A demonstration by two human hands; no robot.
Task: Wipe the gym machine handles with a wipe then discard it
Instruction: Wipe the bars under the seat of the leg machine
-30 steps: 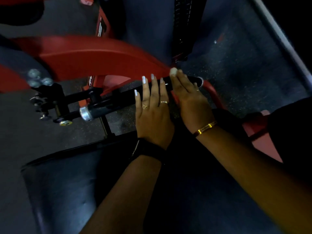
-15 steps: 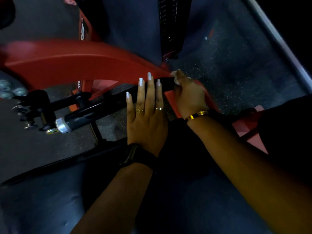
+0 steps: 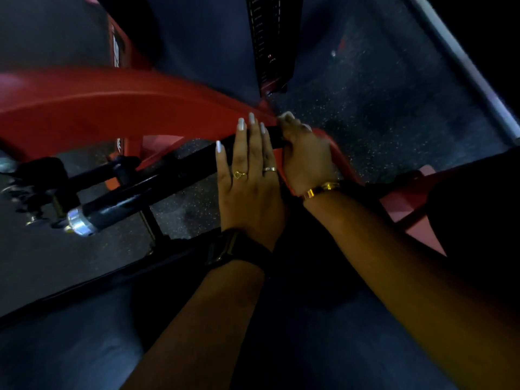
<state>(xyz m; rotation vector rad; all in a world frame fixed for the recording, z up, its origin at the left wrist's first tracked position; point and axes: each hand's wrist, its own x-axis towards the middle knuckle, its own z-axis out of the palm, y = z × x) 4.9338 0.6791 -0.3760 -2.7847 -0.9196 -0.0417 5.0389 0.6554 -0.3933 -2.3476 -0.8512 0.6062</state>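
A black machine handle (image 3: pixel 157 180) with a silver end cap (image 3: pixel 77 222) runs from lower left up to the right, joining the red arm (image 3: pixel 118 108). My left hand (image 3: pixel 249 178) lies flat over the handle, fingers straight and apart. Just right of it, my right hand (image 3: pixel 306 156) is curled around the handle's far end, and a bit of white wipe (image 3: pixel 286 116) shows at its fingertips. Most of the wipe is hidden inside the fist.
A dark padded seat (image 3: pixel 84 333) fills the bottom of the view. The black weight stack (image 3: pixel 271 38) stands behind the red arm. Speckled dark floor (image 3: pixel 380 108) lies to the right, crossed by a grey bar (image 3: pixel 461 63). Black bolts and fittings (image 3: pixel 36 181) sit at left.
My right hand has curled from fingers stretched over the handle into a fist around its far end. The view has shifted a little; my left hand has kept its place on the handle.
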